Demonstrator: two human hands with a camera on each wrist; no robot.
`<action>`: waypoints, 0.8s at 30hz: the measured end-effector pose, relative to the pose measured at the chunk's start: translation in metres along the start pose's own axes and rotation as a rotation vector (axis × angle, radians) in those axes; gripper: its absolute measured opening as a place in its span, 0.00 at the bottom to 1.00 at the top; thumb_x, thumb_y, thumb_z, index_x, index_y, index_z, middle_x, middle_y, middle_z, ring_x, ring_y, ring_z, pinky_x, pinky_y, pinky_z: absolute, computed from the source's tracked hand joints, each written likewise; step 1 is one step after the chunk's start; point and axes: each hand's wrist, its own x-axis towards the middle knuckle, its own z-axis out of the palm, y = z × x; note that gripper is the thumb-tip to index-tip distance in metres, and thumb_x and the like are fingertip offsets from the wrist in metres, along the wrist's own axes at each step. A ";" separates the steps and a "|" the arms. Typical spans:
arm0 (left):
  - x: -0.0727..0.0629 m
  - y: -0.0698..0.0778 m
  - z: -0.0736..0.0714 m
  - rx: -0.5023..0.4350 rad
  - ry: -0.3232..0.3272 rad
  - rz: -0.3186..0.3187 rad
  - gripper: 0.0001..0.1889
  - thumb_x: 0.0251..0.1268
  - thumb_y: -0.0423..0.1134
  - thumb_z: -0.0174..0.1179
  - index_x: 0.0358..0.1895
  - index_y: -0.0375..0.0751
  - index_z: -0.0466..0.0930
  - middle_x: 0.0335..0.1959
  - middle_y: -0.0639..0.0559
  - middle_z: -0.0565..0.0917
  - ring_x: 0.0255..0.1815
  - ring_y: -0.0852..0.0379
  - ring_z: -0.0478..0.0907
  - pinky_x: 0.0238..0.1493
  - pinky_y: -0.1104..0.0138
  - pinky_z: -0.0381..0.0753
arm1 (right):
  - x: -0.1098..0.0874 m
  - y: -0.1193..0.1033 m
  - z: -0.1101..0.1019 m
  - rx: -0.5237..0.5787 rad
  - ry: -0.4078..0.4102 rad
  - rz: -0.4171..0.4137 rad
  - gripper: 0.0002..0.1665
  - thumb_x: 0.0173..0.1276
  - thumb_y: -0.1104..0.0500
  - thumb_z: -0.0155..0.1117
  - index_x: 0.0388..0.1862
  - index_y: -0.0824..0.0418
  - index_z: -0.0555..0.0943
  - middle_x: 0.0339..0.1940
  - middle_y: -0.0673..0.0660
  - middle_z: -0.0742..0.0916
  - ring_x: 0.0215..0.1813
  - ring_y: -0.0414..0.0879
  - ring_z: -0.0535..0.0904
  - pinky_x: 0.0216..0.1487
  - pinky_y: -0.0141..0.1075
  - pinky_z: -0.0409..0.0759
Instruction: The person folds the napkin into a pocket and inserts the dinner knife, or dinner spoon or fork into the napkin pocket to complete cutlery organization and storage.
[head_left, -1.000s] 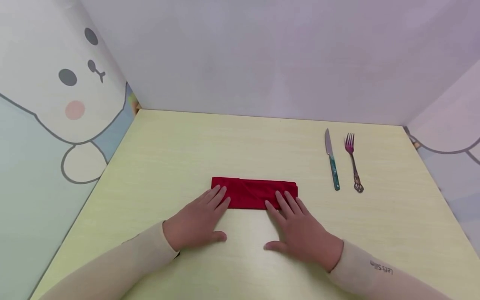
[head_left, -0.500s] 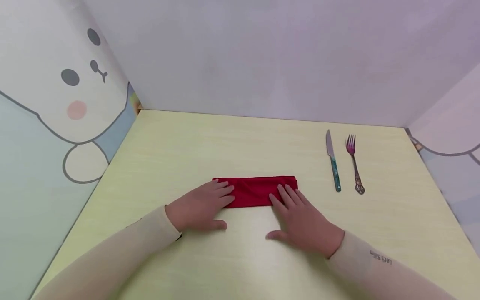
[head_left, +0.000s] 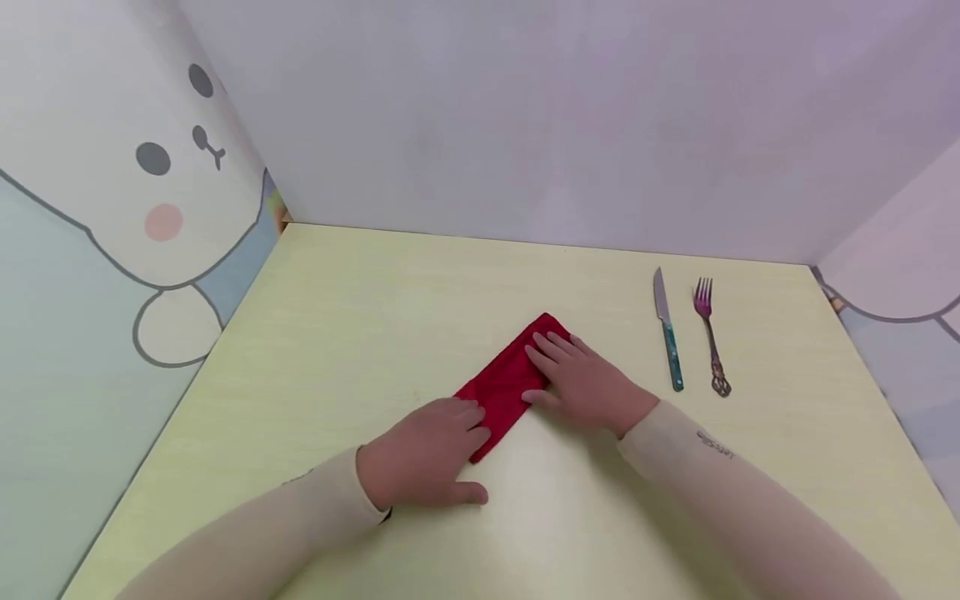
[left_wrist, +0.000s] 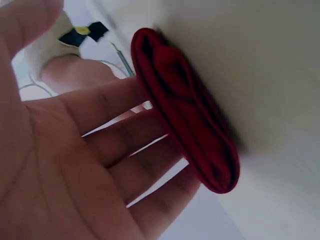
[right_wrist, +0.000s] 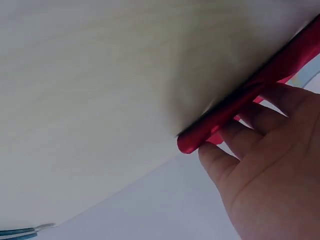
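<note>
A folded red cloth [head_left: 501, 390] lies slantwise on the table, its far end toward the right. My left hand [head_left: 431, 454] rests its straight fingers on the near left end, thumb spread out on the tabletop side. On the far right end lie the fingers of my right hand [head_left: 581, 379], flat over the fabric. Seen from the left wrist, the rolled layers of the cloth's end [left_wrist: 187, 112] show, with the fingers lying over its top. In the right wrist view the fingertips reach across the cloth's long edge [right_wrist: 225, 117].
A table knife [head_left: 669, 333] with a teal handle lies to the right of the cloth. Beside it is a fork [head_left: 709, 333] with an ornate handle. The pale table [head_left: 360, 300] meets a wall at the back, and a cartoon-printed panel [head_left: 112, 250] stands on the left.
The red cloth has turned from level to slanted, its right end swung away and its left end drawn nearer. Both hands moved with it, the right one farther forward.
</note>
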 end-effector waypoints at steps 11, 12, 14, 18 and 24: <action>0.009 0.022 -0.011 -0.094 -0.063 0.205 0.35 0.68 0.67 0.60 0.70 0.47 0.78 0.73 0.53 0.73 0.75 0.57 0.66 0.74 0.66 0.64 | 0.026 0.001 -0.004 0.065 -0.038 -0.134 0.51 0.67 0.36 0.70 0.83 0.49 0.63 0.83 0.53 0.63 0.83 0.52 0.54 0.79 0.48 0.57; 0.011 0.022 -0.011 -0.094 -0.069 0.213 0.36 0.69 0.67 0.60 0.71 0.48 0.77 0.74 0.52 0.72 0.76 0.57 0.65 0.74 0.66 0.63 | 0.027 0.000 -0.004 0.065 -0.043 -0.142 0.51 0.67 0.36 0.70 0.83 0.48 0.62 0.84 0.53 0.62 0.83 0.53 0.54 0.79 0.48 0.57; 0.013 0.024 -0.011 -0.096 -0.078 0.225 0.36 0.69 0.66 0.60 0.73 0.48 0.75 0.75 0.52 0.71 0.77 0.56 0.63 0.75 0.66 0.61 | 0.030 -0.002 -0.004 0.060 -0.054 -0.155 0.50 0.67 0.37 0.70 0.83 0.46 0.62 0.84 0.53 0.61 0.84 0.53 0.52 0.79 0.49 0.56; 0.017 0.025 -0.010 -0.140 -0.107 0.215 0.36 0.70 0.65 0.60 0.75 0.49 0.72 0.78 0.52 0.67 0.80 0.55 0.59 0.76 0.65 0.59 | 0.033 -0.005 -0.005 0.049 -0.085 -0.154 0.49 0.69 0.36 0.67 0.84 0.45 0.61 0.85 0.53 0.58 0.84 0.53 0.48 0.81 0.49 0.52; 0.017 0.024 -0.013 -0.162 -0.143 0.178 0.34 0.71 0.61 0.61 0.75 0.50 0.72 0.79 0.52 0.66 0.81 0.54 0.57 0.76 0.64 0.59 | 0.041 -0.003 -0.006 0.038 -0.093 -0.122 0.53 0.66 0.31 0.67 0.85 0.43 0.58 0.86 0.53 0.54 0.85 0.53 0.44 0.81 0.49 0.51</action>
